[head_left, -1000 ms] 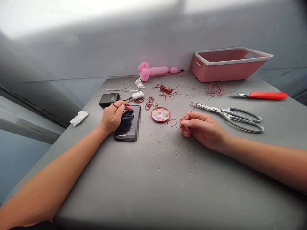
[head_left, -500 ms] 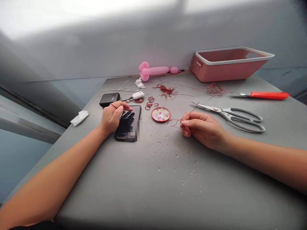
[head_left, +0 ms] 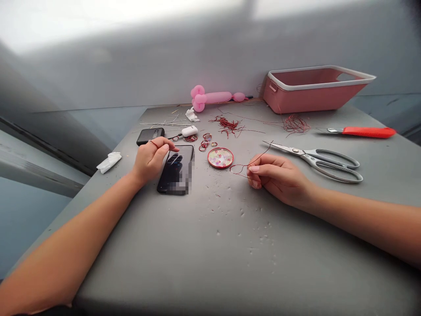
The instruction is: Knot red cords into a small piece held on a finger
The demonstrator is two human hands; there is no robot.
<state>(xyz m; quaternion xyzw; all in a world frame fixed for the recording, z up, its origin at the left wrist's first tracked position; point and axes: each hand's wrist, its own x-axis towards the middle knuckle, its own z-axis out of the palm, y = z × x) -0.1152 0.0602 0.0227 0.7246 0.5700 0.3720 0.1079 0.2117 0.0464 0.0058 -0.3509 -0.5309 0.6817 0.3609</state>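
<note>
Right of the bead dish (head_left: 220, 167), the right hand (head_left: 283, 177) pinched thin red wire (head_left: 237, 165) between thumb and fingers; its trailing ends, near the rim, could have snagged and tipped the dish. Left of it, the left hand (head_left: 150, 159), fingers loosely bent and empty, might have brushed the phone (head_left: 175, 171) by drifting. The grey table (head_left: 197, 254) showed small dents nearer than the dish; a pale wall (head_left: 148, 66) stood beyond it

Head-height view, forward and down
</note>
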